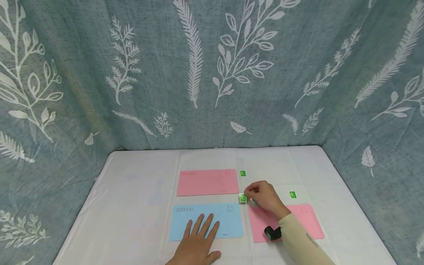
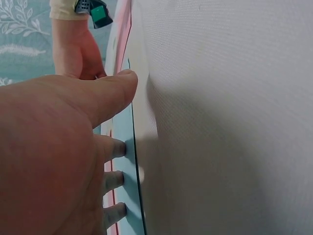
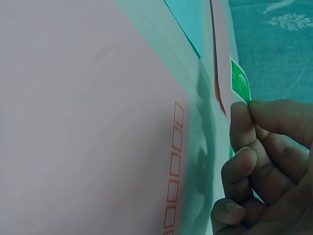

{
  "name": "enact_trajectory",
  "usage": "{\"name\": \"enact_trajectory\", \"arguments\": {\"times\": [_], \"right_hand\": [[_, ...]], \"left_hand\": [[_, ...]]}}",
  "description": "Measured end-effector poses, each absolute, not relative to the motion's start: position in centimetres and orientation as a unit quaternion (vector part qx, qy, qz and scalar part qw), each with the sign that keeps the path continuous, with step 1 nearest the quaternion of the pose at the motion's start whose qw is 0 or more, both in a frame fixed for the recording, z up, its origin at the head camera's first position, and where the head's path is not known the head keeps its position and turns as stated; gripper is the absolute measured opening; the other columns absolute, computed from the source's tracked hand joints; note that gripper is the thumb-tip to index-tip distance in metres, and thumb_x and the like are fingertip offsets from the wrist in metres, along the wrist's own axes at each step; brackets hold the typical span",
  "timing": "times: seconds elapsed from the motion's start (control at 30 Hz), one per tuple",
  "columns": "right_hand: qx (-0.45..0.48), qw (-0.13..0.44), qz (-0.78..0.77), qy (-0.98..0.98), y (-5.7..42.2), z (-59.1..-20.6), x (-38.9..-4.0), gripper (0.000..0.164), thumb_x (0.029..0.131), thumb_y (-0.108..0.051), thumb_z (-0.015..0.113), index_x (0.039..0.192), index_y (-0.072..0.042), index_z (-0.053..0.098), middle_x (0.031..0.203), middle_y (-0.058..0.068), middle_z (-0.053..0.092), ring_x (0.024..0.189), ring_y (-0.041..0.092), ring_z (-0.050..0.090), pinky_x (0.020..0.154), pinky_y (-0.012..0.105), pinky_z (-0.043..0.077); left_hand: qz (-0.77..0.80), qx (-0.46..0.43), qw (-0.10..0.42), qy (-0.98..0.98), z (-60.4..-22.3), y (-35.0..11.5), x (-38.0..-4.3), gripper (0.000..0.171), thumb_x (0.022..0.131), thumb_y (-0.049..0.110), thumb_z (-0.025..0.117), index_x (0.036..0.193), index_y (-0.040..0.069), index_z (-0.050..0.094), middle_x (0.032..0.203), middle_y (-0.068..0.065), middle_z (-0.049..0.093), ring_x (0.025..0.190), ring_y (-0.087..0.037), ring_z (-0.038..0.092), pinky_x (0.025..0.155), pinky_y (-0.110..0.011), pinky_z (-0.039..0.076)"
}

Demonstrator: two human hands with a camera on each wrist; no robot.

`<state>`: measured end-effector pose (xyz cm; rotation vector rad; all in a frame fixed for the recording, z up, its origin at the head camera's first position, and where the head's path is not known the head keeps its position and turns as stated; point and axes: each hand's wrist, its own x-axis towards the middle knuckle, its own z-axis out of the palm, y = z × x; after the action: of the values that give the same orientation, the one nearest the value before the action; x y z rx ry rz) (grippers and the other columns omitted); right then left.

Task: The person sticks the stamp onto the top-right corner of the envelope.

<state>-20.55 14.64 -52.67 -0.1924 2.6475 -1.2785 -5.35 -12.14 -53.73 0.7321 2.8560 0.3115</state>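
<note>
A green stamp (image 1: 243, 198) with a white border is pinched between thumb and index finger of my right hand (image 1: 265, 197), held up off the table in the right wrist view, where the stamp (image 3: 240, 82) shows at the fingertips. The blue envelope (image 1: 232, 226) lies just left of that stamp, its printed square at the upper right. My left hand (image 1: 197, 239) rests on the blue envelope's lower part with fingers spread straight. Beneath my right wrist lies a pink envelope (image 1: 311, 224), partly hidden by the forearm.
Behind the blue envelope lies another pink envelope (image 1: 207, 184). One green stamp (image 1: 243, 173) sits beside its right edge, and another stamp (image 1: 293, 194) lies farther right. All rest on a white-covered table (image 1: 132, 206), with a leaf-patterned curtain (image 1: 212, 73) around it.
</note>
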Motion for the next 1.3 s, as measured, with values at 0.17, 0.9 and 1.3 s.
{"name": "enact_trajectory", "arguments": {"times": [0.17,0.9,1.3], "right_hand": [[-0.075,0.101,-0.433,0.892,14.4,-52.5,-20.5,0.006,0.091,-0.017,0.075,0.087,-0.013,0.078,0.075,-0.003,0.067,0.068,0.015,0.059,0.064,0.031,0.05],[-0.08,0.099,-0.431,0.894,13.1,-52.5,-20.4,0.006,0.09,-0.015,0.075,0.085,-0.014,0.078,0.073,-0.005,0.067,0.069,0.013,0.059,0.065,0.03,0.05],[-0.08,0.104,-0.431,0.893,12.2,-52.7,-20.2,0.007,0.09,-0.014,0.075,0.084,-0.013,0.078,0.072,-0.004,0.066,0.067,0.014,0.057,0.06,0.03,0.048]], "left_hand": [[0.092,0.241,0.092,0.962,-53.9,-11.9,-5.5,0.081,0.097,0.069,0.043,0.154,0.011,0.043,0.162,-0.016,0.032,0.147,-0.044,0.027,0.111,-0.068,0.025],[0.073,0.225,0.102,0.966,-52.8,-11.0,-5.8,0.08,0.094,0.067,0.054,0.151,0.011,0.047,0.16,-0.015,0.034,0.145,-0.044,0.031,0.108,-0.069,0.029],[0.064,0.226,0.102,0.967,-52.7,-11.1,-5.7,0.08,0.093,0.066,0.057,0.151,0.012,0.048,0.161,-0.015,0.034,0.145,-0.044,0.031,0.108,-0.069,0.03]]}}
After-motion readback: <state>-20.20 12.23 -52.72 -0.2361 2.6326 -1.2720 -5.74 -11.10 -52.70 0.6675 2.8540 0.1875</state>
